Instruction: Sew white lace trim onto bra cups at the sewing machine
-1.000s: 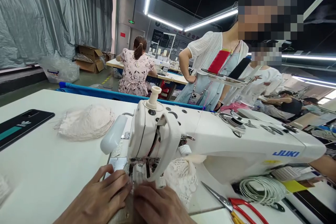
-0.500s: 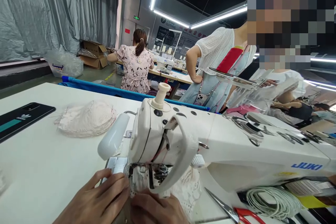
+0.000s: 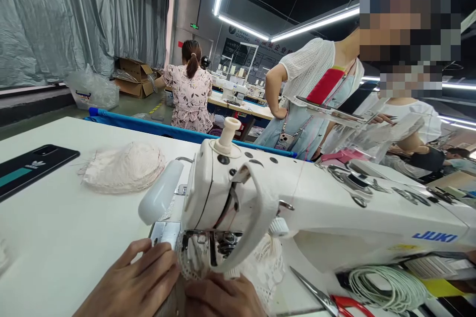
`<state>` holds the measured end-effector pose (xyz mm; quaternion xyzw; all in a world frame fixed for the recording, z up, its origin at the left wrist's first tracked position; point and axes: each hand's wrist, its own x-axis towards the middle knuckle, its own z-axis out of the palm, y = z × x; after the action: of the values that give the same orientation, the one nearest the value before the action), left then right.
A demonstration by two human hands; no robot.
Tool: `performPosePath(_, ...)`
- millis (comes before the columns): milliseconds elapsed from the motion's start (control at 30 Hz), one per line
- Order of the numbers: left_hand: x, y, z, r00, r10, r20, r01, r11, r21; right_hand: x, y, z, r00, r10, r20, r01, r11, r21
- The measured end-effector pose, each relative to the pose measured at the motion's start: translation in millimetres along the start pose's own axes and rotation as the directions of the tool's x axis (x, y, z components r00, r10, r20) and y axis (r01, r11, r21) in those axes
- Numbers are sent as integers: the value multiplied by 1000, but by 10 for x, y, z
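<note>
A white sewing machine [image 3: 238, 193] marked JUKI stands over white lace fabric [image 3: 266, 265]. My left hand [image 3: 139, 277] is at the left of the needle area, its fingers bent and pressed down at the fabric's edge beside a metal plate [image 3: 163, 234]. Close by on the right, my right hand [image 3: 225, 294] lies under the machine head, fingers closed on the lace; its fingertips are partly hidden. A stack of pale cup-shaped pieces [image 3: 124, 167] rests on the table behind my left hand.
On the white table [image 3: 74, 237] lies a black phone [image 3: 35, 168]. Red-handled scissors [image 3: 320, 294] and a coiled pale cord [image 3: 386, 285] are at the right. A red thread spool [image 3: 326, 85] stands above the machine. Several people are beyond a blue rail [image 3: 148, 123].
My left hand has shifted slightly left, and more lace shows beside the presser area. The seated person ahead has moved a little left; the standing person's head has moved.
</note>
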<state>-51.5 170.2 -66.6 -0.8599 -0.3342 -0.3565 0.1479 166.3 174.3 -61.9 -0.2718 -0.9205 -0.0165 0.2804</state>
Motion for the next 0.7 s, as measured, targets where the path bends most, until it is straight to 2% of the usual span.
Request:
performPosePath(67, 3, 17, -12, 998, -70, -5, 70, 997, -14, -9, -7, 61, 999, 29, -15, -29, 999, -20)
performPosePath(133, 0, 25, -14, 992, -122, 19, 122, 992, -18, -8, -25, 125, 993, 77, -91, -82, 995, -52)
performPosePath(200, -7, 21, -2, 990, -125, 71, 125, 992, 5, 10, -47, 144, 983, 111, -145, -122, 990, -68)
performPosePath(267, -13, 12, 20, 991, -88, 104, 86, 996, 29, 42, -62, 97, 991, 100, -90, -106, 992, -61)
performPosePath(367, -24, 2, 58, 996, -60, 59, 58, 997, 43, 86, -58, -33, 999, 54, 5, -54, 998, -31)
performPosePath(500, -58, -2, 97, 996, -62, 57, 58, 997, 59, 91, -22, -119, 998, 58, -34, -59, 998, -18)
performPosePath(600, -62, -5, 94, 996, -29, 85, 21, 995, 101, 52, -10, -36, 999, 45, -26, -46, 999, -25)
performPosePath(700, -14, -4, 51, 997, 15, 77, -25, 991, 132, 11, -25, 149, 993, 119, -27, -120, 990, -77)
